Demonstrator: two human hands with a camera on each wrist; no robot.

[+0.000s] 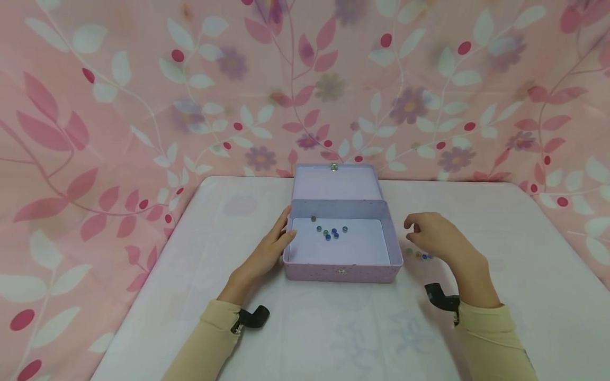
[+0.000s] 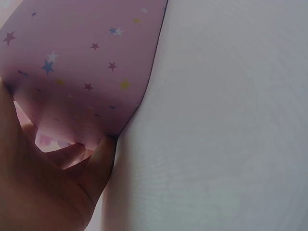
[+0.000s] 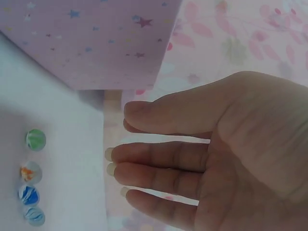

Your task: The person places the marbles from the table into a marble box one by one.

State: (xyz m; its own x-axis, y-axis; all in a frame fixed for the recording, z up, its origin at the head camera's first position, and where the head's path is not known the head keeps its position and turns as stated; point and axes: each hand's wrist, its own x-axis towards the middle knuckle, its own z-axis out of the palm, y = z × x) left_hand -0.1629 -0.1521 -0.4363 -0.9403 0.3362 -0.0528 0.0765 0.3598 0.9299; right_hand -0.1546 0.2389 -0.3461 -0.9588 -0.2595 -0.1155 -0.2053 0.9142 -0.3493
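Seemingly over half done: glass marbles (image 1: 334, 231) lie in the star-patterned box (image 1: 314, 272), mid-frame; four marbles (image 3: 29, 195) lie outside, centre-right. Left hand (image 1: 264, 248) grips its side; right hand (image 1: 440, 238), fingers loosely bent, looks empty.

A lilac clasp box (image 1: 319, 273) sits on a white-covered table (image 1: 314, 333), its hinged lid (image 1: 335, 183) raised at the back. Inside lie 7 small marbles (image 1: 334, 231), blue and greenish. A person's left hand (image 1: 264, 251) holds the box's left side, thumb over the rim. The right hand (image 1: 440, 238), fingers bent, hovers right of the box near 4 loose marbles (image 1: 418, 254). Both sleeves (image 1: 207, 336) are beige; behind hangs pink floral fabric (image 1: 305, 79).
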